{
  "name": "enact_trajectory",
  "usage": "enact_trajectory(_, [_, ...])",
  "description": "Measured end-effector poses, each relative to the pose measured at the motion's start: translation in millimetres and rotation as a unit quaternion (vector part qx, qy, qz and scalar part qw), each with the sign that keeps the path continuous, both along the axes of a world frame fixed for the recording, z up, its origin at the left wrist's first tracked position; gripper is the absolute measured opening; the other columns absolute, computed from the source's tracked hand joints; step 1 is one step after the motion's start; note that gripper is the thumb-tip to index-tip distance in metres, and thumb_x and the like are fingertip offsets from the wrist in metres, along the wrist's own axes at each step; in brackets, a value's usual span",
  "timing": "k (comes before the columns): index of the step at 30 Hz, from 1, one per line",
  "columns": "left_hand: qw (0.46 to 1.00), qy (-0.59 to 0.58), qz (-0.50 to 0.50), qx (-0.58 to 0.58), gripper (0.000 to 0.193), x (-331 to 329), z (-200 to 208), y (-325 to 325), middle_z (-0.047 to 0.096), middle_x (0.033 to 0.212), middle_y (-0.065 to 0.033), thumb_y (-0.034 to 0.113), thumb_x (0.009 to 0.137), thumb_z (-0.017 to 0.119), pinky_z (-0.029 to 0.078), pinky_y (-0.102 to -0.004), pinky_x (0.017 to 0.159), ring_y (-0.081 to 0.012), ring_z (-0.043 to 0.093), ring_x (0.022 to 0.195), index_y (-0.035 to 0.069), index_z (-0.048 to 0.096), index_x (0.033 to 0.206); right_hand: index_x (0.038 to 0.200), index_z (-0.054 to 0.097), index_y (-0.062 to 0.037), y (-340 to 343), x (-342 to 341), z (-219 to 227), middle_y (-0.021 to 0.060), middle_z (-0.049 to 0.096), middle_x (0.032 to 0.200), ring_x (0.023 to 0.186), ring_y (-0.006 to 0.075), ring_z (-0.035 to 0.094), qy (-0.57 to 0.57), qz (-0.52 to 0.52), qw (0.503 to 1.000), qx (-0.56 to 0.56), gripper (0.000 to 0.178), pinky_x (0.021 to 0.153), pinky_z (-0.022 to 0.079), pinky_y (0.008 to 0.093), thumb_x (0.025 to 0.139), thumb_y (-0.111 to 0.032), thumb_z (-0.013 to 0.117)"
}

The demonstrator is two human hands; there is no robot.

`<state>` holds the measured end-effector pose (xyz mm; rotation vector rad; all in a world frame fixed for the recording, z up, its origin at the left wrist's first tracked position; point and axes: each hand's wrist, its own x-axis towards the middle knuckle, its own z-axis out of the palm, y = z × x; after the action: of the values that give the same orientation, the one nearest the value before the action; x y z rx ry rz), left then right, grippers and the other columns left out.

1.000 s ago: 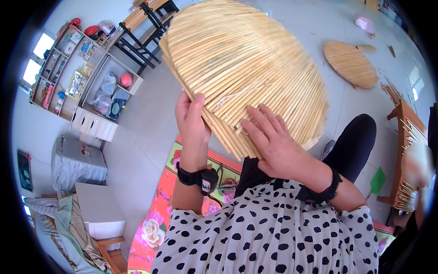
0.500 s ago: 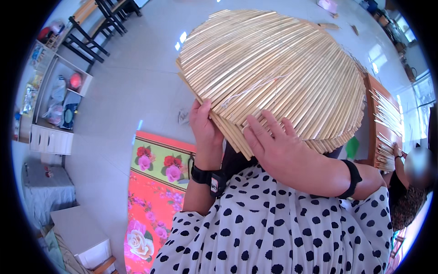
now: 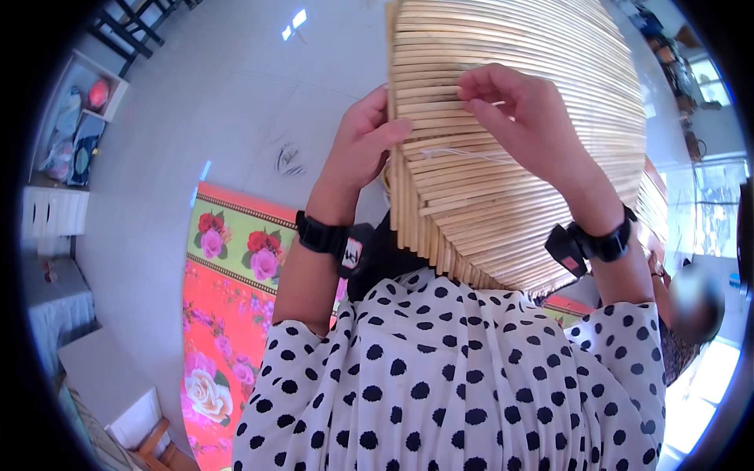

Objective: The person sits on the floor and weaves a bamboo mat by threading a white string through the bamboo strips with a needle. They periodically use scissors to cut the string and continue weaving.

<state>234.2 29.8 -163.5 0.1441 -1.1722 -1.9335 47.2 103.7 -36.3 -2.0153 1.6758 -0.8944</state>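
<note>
A large rounded mat of straw-coloured reed stalks [image 3: 565, 71], laid side by side, is tilted up over my lap. Along its left edge my left hand [image 3: 364, 140] is closed, thumb on the top face and fingers behind. My right hand [image 3: 525, 110] hovers over the upper face with thumb and fingertips pinched together close to the stalks; whatever they hold is too small to make out. Loose pale string [image 3: 463, 152] lies across the stalks below that hand. Shorter stalk ends [image 3: 416, 228] jut out at the lower left corner.
A red and green floral mat [image 3: 224, 314] lies on the grey floor at the left. Cabinets [image 3: 59, 212] and a black-legged piece of furniture [image 3: 129, 31] stand beyond it. On the right, another person [image 3: 683, 322] sits beside a brown board [image 3: 652, 169] with stalks.
The reed mat has been turned and brought closer, its straight edge now upright at the left. My right hand has lifted off the lower edge and moved up over the face, fingers now pinched.
</note>
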Motion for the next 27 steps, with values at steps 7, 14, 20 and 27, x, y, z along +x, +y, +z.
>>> enact_trajectory(7, [0.949, -0.276, 0.151, -0.005, 0.056, 2.1, 18.0, 10.1, 0.061, 0.123, -0.0126, 0.009, 0.082, 0.071, 0.051, -0.0307, 0.088, -0.0187, 0.063, 0.104, -0.004, 0.048, 0.132, 0.104, 0.066, 0.0034, -13.6, -3.4, -40.4, 0.0118, 0.069, 0.085, 0.075, 0.0167, 0.067, -0.068, 0.001, 0.998, -0.011, 0.021, 0.073, 0.055, 0.0276, 0.085, -0.004, 0.062])
enact_trajectory(14, [0.747, -0.407, 0.334, -0.407, 0.034, -4.1, 48.9, 49.2, 0.057, 0.103, -0.0098, 0.009, 0.072, 0.079, 0.052, -0.034, 0.072, -0.0259, 0.063, 0.087, 0.007, 0.064, 0.103, 0.11, 0.064, 0.003, -7.2, -28.7, -49.7, 0.0095, 0.069, 0.096, 0.088, 0.0151, 0.066, -0.221, 0.033, 0.974, 0.039, 0.027, 0.082, 0.055, 0.0274, 0.083, -0.002, 0.063])
enact_trajectory(20, [0.77, -0.406, 0.277, -0.406, 0.017, -14.5, 42.2, 45.0, 0.056, 0.1, -0.0081, 0.004, 0.076, 0.074, 0.049, -0.0309, 0.072, -0.0227, 0.06, 0.082, 0.005, 0.064, 0.089, 0.113, 0.062, 0.0045, -11.7, -40.6, -55.8, 0.007, 0.067, 0.102, 0.094, 0.012, 0.063, -0.374, 0.078, 0.921, 0.077, 0.028, 0.087, 0.052, 0.0261, 0.085, -0.001, 0.063])
enact_trajectory(27, [0.945, -0.266, 0.097, -0.165, 0.01, 8.4, 57.1, 40.3, 0.054, 0.103, -0.0136, -0.004, 0.075, 0.062, 0.043, -0.0336, 0.083, -0.0233, 0.053, 0.094, 0.003, 0.057, 0.08, 0.114, 0.062, 0.004, -14.5, -48.6, -53.7, 0.0065, 0.066, 0.104, 0.095, 0.0119, 0.062, -0.367, 0.087, 0.924, 0.065, 0.029, 0.088, 0.052, 0.0264, 0.086, -0.001, 0.063])
